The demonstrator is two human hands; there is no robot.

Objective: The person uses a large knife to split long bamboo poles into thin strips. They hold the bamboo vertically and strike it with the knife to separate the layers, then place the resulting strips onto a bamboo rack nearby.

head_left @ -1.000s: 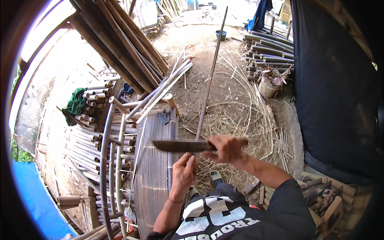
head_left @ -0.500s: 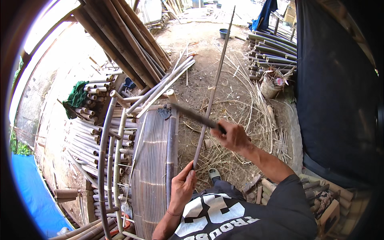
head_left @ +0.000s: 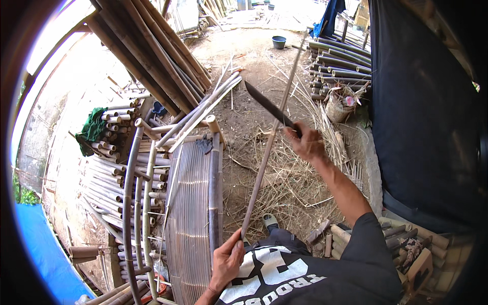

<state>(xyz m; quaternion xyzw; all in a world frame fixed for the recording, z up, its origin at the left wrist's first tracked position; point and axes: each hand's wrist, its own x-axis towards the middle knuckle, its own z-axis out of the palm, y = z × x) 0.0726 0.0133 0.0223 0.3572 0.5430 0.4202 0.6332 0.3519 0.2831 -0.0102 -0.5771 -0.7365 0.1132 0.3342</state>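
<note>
My left hand (head_left: 227,256) is closed round the near end of a long, thin bamboo strip (head_left: 260,181), low in front of my body. The strip slants up and away to the right, its far end thin and slightly blurred. In my right hand (head_left: 307,143) is the handle of a machete (head_left: 267,104) with a dark blade. The blade crosses the strip near its middle, pointing up and left. Whether the blade touches the strip I cannot tell.
At left a bamboo bench (head_left: 189,203) with a slatted top stands beside stacked bamboo poles (head_left: 104,188). More poles (head_left: 340,66) are piled at the far right, near a black bucket (head_left: 278,42). Shavings (head_left: 284,190) litter the ground. A dark sheet (head_left: 427,112) hangs at right.
My right hand has moved up and slightly right with the machete, and the blade now points more steeply upward. My left hand and the near end of the strip sit a little lower in view.
</note>
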